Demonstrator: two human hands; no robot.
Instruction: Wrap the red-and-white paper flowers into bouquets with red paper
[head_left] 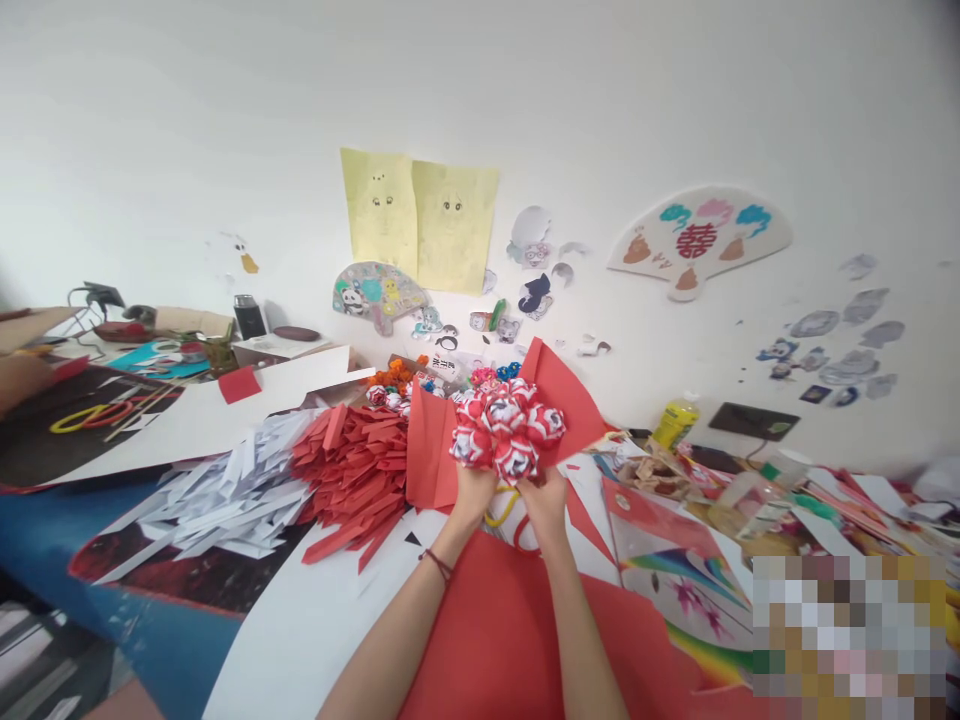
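Note:
A bouquet of red-and-white folded paper flowers (508,425) is held up in front of me, its blooms facing me. My left hand (474,497) grips it from below on the left, and my right hand (546,500) closes on its lower right; the flowers partly hide the fingers of both. Folded red paper (566,395) rises behind the blooms at the right, and another red paper piece (431,445) stands at their left. Whether these are fixed to the bouquet I cannot tell. Under my forearms lies a large red sheet (495,620).
Piles of white paper strips (232,495) and red paper strips (352,470) lie at left. Several finished paper flowers (394,375) sit behind. A yellow bottle (676,422) and paper clutter stand right. Another person's blurred arm (22,375) reaches in at the left edge.

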